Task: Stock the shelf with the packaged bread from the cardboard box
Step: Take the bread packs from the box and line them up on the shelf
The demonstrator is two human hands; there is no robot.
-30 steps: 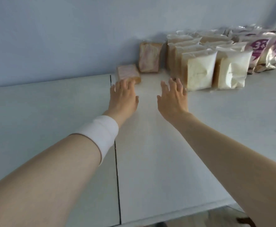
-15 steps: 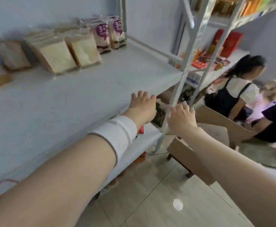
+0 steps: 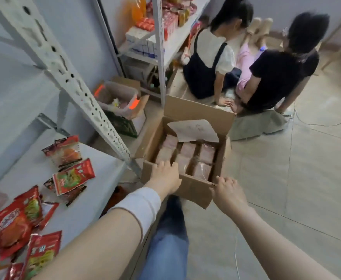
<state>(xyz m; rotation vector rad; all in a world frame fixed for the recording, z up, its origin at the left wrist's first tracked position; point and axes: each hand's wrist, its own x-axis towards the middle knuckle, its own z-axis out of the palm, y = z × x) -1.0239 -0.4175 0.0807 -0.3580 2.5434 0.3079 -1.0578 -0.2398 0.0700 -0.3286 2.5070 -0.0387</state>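
Observation:
An open cardboard box (image 3: 194, 187) stands on the floor, right of the shelf unit's slotted upright (image 3: 78, 91). Several clear packs of bread (image 3: 187, 156) fill it in rows, and a white paper sheet (image 3: 194, 131) lies over the far ones. My left hand (image 3: 165, 176) is at the box's near rim, fingers stretched over the edge towards the nearest packs. My right hand (image 3: 227, 191) hovers at the near right corner, fingers loosely bent, holding nothing.
A lower shelf board (image 3: 97, 172) at the left carries red snack packets (image 3: 72, 176). My jeans leg (image 3: 169, 239) is below the box. A plastic bin (image 3: 117, 98) sits behind the upright. Two people (image 3: 210, 63) sit on the floor beyond the box.
My view swung from the upper shelf with bread down to the floor. Both hands dropped from the shelf board to the near rim of the cardboard box.

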